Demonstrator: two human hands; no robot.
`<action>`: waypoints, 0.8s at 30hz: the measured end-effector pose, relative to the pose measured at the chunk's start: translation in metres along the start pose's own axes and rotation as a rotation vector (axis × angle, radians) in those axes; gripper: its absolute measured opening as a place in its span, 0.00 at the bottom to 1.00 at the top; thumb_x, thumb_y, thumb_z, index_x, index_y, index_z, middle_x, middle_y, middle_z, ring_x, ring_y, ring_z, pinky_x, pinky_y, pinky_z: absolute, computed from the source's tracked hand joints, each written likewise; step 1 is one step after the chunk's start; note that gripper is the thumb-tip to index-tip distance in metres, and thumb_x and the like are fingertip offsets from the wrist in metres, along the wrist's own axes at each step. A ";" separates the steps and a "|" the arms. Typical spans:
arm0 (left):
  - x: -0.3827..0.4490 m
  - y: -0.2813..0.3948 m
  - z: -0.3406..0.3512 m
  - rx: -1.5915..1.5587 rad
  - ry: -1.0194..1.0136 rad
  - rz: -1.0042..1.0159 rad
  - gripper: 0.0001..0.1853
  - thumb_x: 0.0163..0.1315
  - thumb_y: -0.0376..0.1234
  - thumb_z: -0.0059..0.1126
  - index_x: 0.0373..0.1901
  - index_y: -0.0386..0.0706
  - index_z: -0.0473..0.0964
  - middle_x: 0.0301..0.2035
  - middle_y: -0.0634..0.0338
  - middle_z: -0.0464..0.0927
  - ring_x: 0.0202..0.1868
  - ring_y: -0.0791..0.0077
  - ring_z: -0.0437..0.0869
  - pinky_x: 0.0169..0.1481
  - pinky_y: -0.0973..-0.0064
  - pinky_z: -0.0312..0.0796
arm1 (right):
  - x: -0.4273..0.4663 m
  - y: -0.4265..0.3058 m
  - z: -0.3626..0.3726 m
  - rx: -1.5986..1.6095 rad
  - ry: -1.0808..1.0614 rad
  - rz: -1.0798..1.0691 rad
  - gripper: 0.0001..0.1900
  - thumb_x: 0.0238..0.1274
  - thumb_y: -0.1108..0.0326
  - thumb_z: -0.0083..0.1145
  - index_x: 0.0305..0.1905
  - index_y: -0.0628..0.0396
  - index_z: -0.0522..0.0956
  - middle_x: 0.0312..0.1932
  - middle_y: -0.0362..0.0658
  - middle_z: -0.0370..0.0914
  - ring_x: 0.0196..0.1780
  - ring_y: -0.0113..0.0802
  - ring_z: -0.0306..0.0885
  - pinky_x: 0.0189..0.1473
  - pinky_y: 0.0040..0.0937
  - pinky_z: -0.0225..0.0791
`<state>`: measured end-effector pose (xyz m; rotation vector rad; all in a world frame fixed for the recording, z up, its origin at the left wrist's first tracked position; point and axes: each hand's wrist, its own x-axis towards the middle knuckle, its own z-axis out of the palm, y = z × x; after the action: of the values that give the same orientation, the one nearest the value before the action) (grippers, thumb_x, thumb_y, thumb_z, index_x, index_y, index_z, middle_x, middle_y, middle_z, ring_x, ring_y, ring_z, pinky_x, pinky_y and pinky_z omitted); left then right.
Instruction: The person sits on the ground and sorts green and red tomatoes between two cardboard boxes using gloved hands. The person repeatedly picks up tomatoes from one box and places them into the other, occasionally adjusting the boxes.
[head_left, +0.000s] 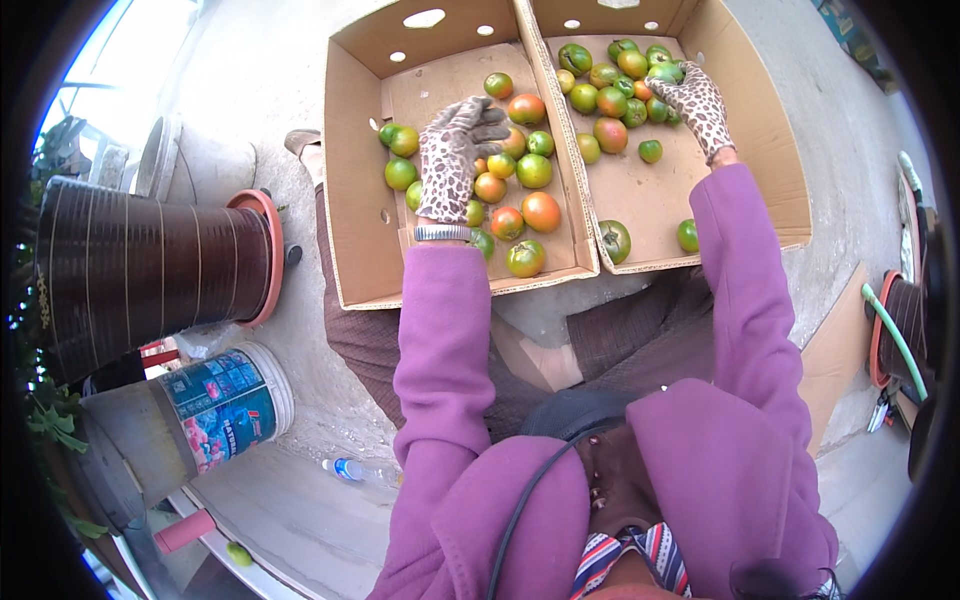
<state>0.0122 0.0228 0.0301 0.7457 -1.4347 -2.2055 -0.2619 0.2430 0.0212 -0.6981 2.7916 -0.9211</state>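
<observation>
Two cardboard boxes stand side by side, each holding several green and orange tomatoes. My left hand (459, 154), in a leopard-print glove, hovers over the left box (360, 247) with fingers apart and nothing seen in them, close to an orange tomato (512, 142). At the upper right, my right hand (694, 101), gloved alike, has its fingers on a green tomato (666, 73) among the group in the right box (765, 165); whether it grips it firmly is hard to tell. A green tomato (615, 241) lies in the right box's near left corner.
A large dark plant pot (157, 262) on a red saucer and a labelled plastic bucket (225, 405) lie at the left. A plastic bottle (360, 472) rests on the floor. Flat cardboard (832, 360) and another pot (902, 326) are at the right. My legs are below the boxes.
</observation>
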 end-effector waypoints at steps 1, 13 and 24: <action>0.001 -0.005 -0.007 -0.020 -0.098 -0.063 0.21 0.68 0.42 0.52 0.51 0.32 0.72 0.41 0.46 0.80 0.36 0.62 0.84 0.38 0.70 0.77 | -0.019 -0.034 -0.005 0.037 0.065 -0.086 0.37 0.45 0.48 0.70 0.59 0.59 0.72 0.52 0.53 0.77 0.55 0.45 0.77 0.58 0.38 0.69; -0.034 0.010 -0.005 -0.303 -0.353 -0.009 0.32 0.55 0.33 0.64 0.62 0.38 0.65 0.53 0.50 0.72 0.47 0.61 0.81 0.49 0.62 0.78 | -0.161 -0.127 0.012 0.179 0.136 -0.780 0.33 0.50 0.63 0.69 0.63 0.57 0.69 0.60 0.50 0.72 0.64 0.45 0.69 0.64 0.38 0.63; -0.086 0.011 -0.091 1.591 -0.257 -0.264 0.36 0.47 0.44 0.67 0.58 0.36 0.70 0.52 0.43 0.76 0.55 0.54 0.78 0.61 0.65 0.69 | -0.203 -0.043 0.006 -0.004 0.069 -0.236 0.16 0.61 0.57 0.59 0.48 0.55 0.81 0.39 0.48 0.82 0.39 0.41 0.82 0.45 0.39 0.73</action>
<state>0.1367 0.0053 0.0287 1.0752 -3.2791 -0.8365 -0.0643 0.3031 0.0356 -1.0328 2.8137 -0.9955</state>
